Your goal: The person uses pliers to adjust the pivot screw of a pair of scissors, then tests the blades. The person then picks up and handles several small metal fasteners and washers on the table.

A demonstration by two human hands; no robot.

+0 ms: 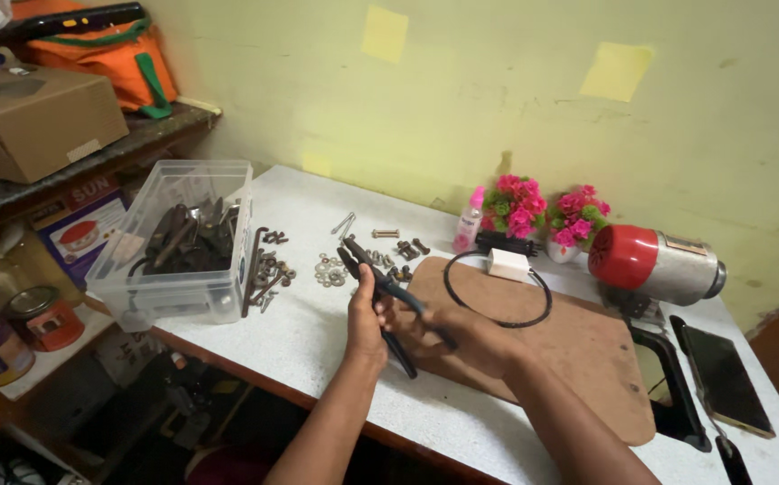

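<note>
Both hands hold a pair of dark pliers point(364, 260) over the white table point(255, 346), jaws pointing away to the upper left. My left hand point(365, 316) wraps one handle and the pliers' middle. My right hand point(463, 334) grips the other handle, which is spread apart to the right. Just beyond the jaws lie several washers, nuts and bolts point(328, 269) scattered on the table. A brown wooden board point(578, 346) lies under my right hand.
A clear plastic box point(174, 238) of dark tools stands at left, with long bolts point(255, 260) beside it. On the board lie a black cable loop with a white adapter point(508, 265). Pink flower pots point(542, 214), a small pink bottle point(469, 224), a red-and-silver appliance point(655, 262) and a phone point(724, 377) are at right.
</note>
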